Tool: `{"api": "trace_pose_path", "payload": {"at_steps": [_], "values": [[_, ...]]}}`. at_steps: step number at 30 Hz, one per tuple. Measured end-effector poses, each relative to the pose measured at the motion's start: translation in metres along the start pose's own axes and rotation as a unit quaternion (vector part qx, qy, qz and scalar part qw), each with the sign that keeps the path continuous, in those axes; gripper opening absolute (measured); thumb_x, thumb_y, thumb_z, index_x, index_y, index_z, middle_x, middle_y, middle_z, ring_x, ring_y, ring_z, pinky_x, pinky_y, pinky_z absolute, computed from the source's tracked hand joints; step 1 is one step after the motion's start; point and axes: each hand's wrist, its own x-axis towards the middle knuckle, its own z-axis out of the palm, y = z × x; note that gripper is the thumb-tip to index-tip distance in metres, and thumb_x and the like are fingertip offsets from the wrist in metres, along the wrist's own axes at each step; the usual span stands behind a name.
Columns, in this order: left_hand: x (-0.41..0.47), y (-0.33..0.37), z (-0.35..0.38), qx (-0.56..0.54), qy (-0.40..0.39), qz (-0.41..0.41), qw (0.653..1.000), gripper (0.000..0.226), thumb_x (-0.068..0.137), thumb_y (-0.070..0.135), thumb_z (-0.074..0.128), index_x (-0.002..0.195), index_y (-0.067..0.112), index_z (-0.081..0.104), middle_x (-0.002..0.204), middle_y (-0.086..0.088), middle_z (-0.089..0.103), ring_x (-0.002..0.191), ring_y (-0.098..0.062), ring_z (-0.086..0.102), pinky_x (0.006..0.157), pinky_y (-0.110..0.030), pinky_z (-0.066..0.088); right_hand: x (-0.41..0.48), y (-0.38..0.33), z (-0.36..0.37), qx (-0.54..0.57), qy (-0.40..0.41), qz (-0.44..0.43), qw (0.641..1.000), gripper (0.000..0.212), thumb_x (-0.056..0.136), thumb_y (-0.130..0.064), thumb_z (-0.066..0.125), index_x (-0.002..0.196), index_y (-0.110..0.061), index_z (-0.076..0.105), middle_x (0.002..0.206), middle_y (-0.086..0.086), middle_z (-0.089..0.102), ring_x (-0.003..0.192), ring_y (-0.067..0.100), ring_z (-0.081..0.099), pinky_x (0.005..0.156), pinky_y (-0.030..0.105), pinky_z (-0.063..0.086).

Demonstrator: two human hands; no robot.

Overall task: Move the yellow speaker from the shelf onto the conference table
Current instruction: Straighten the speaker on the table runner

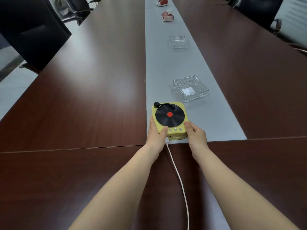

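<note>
One thin white cable (178, 176) trails across the dark brown wooden conference table (83, 171) into the near face of the square yellow turntable-style speaker (170, 116), likely why it is set close to this end. The left hand (156, 132) and right hand (196, 135) each clamp a near corner, thumb on top, keeping it level as it seems to sit on the pale grey centre strip (207, 123), short of the clear square glass ashtray (190, 88).

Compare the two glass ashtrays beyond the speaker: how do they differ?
The near ashtray holds something white in its bowl; the far ashtray shows nothing plain inside. The near ashtray sits just beyond the yellow speaker; the far ashtray lies farther up the grey strip. Both are clear, square, ribbed glass.
</note>
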Motion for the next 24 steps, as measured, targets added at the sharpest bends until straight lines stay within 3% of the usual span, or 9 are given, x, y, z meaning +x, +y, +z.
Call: {"api": "trace_pose_path", "payload": {"at_steps": [7,12,18,20,24], "values": [[-0.002,0.001,-0.002,-0.020,-0.013,-0.015,1.000,0.069,0.095,0.023,0.047,0.151,0.023,0.007,0.152,-0.003,0.030,0.138,-0.021,0.033,0.114,-0.040,0.030,-0.001,-0.002,-0.001,-0.014,-0.006,0.010,1.000,0.025,0.100,-0.026,0.039,0.099,-0.021,0.063,0.090,-0.007,0.065,0.087,0.007,0.059,0.074,0.014,0.045],[-0.002,0.002,-0.006,-0.044,-0.041,-0.033,0.998,0.072,0.096,0.024,0.047,0.151,0.027,0.001,0.153,0.002,0.028,0.137,-0.016,0.032,0.104,-0.025,0.032,-0.001,-0.004,0.001,-0.012,0.001,0.039,0.999,0.033,0.101,-0.026,0.038,0.115,-0.014,0.064,0.102,-0.002,0.066,0.097,0.011,0.059,0.084,0.020,0.043],[-0.006,0.008,-0.010,-0.026,-0.062,-0.044,0.997,0.078,0.094,0.033,0.050,0.150,0.029,-0.005,0.152,0.009,0.023,0.139,-0.012,0.025,0.112,-0.026,0.024,0.001,-0.011,0.000,-0.002,-0.010,0.086,0.996,0.034,0.101,-0.025,0.038,0.121,-0.012,0.062,0.107,0.001,0.064,0.102,0.013,0.058,0.091,0.024,0.043],[-0.006,0.010,-0.012,-0.008,-0.063,-0.044,0.997,0.075,0.093,0.036,0.048,0.150,0.031,0.000,0.152,0.006,0.027,0.139,-0.015,0.030,0.115,-0.032,0.025,0.001,-0.015,-0.002,-0.013,-0.018,0.101,0.995,0.033,0.101,-0.026,0.037,0.119,-0.014,0.062,0.107,0.001,0.063,0.101,0.014,0.057,0.091,0.024,0.042],[-0.008,0.018,-0.022,0.060,-0.053,-0.048,0.996,0.058,0.098,0.030,0.038,0.150,0.028,0.013,0.145,0.000,0.042,0.126,-0.020,0.045,0.103,-0.030,0.036,-0.003,-0.025,-0.004,-0.122,-0.037,0.096,0.987,0.031,0.100,-0.024,0.036,0.110,-0.011,0.062,0.114,0.012,0.065,0.101,0.024,0.057,0.085,0.029,0.041]]}}
